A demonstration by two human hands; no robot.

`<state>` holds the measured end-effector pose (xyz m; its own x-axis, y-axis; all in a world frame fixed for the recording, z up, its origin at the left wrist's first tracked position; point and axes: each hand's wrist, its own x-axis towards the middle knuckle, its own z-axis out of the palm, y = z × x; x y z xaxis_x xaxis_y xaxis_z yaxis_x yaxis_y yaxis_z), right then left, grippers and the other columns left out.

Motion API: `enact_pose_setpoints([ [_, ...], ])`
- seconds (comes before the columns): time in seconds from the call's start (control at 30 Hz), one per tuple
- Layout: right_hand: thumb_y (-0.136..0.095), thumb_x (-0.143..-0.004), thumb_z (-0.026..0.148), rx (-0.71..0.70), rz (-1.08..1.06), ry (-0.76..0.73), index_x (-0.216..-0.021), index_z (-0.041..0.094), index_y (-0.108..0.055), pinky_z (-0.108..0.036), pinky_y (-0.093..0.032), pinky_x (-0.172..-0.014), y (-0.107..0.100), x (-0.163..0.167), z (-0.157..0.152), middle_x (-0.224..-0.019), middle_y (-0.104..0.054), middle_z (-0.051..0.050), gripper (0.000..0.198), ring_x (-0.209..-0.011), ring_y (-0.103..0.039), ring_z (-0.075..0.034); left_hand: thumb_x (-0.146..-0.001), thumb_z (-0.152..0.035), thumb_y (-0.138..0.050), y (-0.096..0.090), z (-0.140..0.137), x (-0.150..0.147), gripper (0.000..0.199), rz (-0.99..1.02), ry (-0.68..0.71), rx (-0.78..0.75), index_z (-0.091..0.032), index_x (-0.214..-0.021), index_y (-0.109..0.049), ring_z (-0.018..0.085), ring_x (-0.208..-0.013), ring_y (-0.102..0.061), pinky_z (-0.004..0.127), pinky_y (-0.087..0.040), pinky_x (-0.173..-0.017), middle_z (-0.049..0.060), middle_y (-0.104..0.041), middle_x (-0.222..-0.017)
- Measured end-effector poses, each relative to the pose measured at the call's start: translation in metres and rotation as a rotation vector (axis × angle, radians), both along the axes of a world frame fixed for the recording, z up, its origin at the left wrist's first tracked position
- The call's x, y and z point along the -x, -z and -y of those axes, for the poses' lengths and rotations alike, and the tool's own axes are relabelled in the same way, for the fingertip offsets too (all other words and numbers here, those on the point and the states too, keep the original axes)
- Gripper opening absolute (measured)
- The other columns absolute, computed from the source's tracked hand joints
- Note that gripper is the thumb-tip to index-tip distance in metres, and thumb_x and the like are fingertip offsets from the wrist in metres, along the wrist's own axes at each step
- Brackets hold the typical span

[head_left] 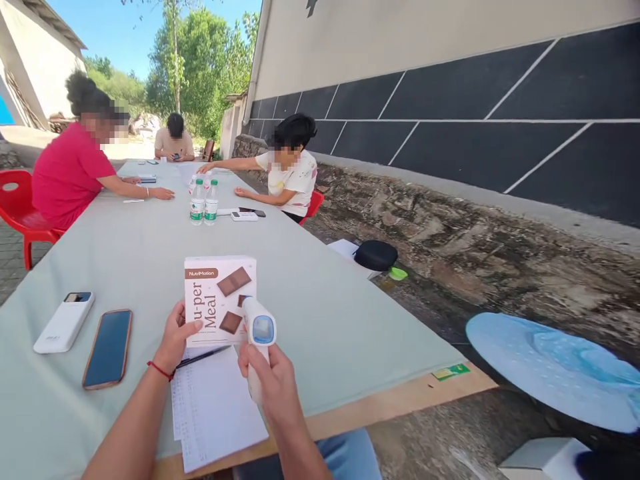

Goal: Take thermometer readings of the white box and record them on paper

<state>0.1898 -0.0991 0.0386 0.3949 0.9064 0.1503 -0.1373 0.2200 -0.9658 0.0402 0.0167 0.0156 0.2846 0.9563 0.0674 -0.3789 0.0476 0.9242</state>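
My left hand grips a white and brown box by its left edge, thumb across the front. The box stands upright, printed with "NutriMotion" and pictures of chocolate pieces. In my right hand is a white infrared thermometer with a small blue-lit screen facing me. Its front end overlaps the box's right side; whether they touch I cannot tell. Below both hands lie sheets of paper with writing down the left side. A black pen rests on the sheets beside my left wrist.
Left of my arm lie a phone and a white power bank. Water bottles stand mid-table, near another white device. Three people sit around the far part of the cloth-covered table. A blue hat is off the right edge.
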Motion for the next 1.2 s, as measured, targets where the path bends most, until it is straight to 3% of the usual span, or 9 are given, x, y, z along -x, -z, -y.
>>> enact_pose_setpoints([
  [0.43,-0.063,-0.079,0.052,0.093,-0.077,-0.047,-0.072,0.018,-0.057,-0.027,-0.033,-0.054,0.008,0.006,-0.017,-0.055,-0.050,0.003,0.035,-0.052,-0.042,-0.011,-0.059,-0.038,-0.081,0.001,-0.004,0.004,0.056,-0.046,-0.074,-0.046,-0.017,-0.106,-0.060,0.029,-0.096,-0.065,0.038,-0.051,-0.082,0.009,-0.070,-0.104],
  [1.03,-0.064,-0.075,0.051,0.109,-0.117,-0.034,-0.077,0.019,-0.056,-0.027,-0.034,-0.053,-0.006,0.014,-0.024,-0.054,-0.049,0.005,0.033,-0.050,-0.042,-0.011,-0.060,-0.036,-0.081,0.004,-0.009,0.005,0.051,-0.014,-0.073,-0.023,-0.017,-0.103,-0.060,0.028,-0.098,-0.065,0.038,-0.049,-0.084,0.008,-0.071,-0.103],
  [1.2,-0.063,-0.077,0.049,0.069,-0.082,-0.050,-0.077,0.018,-0.057,-0.027,-0.036,-0.054,-0.020,0.021,-0.020,-0.055,-0.050,0.004,0.031,-0.053,-0.043,-0.012,-0.058,-0.036,-0.082,0.007,-0.013,0.004,0.053,-0.015,-0.141,-0.012,-0.017,-0.101,-0.059,0.025,-0.094,-0.064,0.035,-0.049,-0.081,0.006,-0.070,-0.099],
])
